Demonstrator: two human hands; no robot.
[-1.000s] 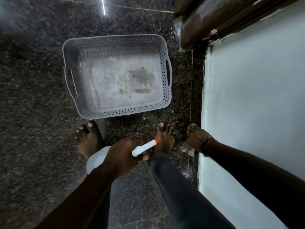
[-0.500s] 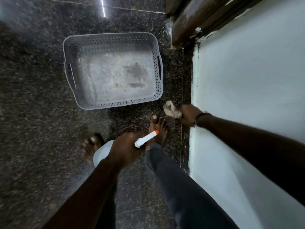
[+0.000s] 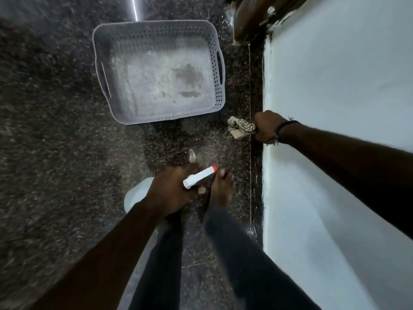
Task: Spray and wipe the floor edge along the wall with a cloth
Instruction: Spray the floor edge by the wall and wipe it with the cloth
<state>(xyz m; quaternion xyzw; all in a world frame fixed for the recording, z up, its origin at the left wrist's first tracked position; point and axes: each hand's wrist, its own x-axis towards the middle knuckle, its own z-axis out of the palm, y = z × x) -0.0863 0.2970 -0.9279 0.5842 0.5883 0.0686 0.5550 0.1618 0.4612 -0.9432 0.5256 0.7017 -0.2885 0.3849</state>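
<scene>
1. The cloth (image 3: 241,129), a crumpled pale rag, was bunched in the right hand (image 3: 269,127), whose fingers were curled tight around one end, leaving the rest sticking out to the left.
2. The cloth sat over the dark floor strip (image 3: 256,166) running along the foot of the white wall (image 3: 335,108); whether it touched the floor could not be told.
3. The left hand (image 3: 169,191) gripped the spray bottle (image 3: 136,193) around its neck, fingers wrapped closed, with the white nozzle (image 3: 200,176) and its orange tip pointing up and right toward the wall edge.
4. A faint mist hung above the nozzle tip.
5. The bottle's pale body showed below and left of the hand; what it held could not be seen.
6. A grey perforated basket (image 3: 101,52) stood on the speckled floor (image 3: 55,153) farther ahead, near the cloth but apart from it.
7. Inside the basket there were only dusty white residue and a couple of darker stains on its base.
8. A bare foot (image 3: 221,191) stood just right of the left hand.
9. A brown door frame (image 3: 250,16) met the wall at the top.
</scene>
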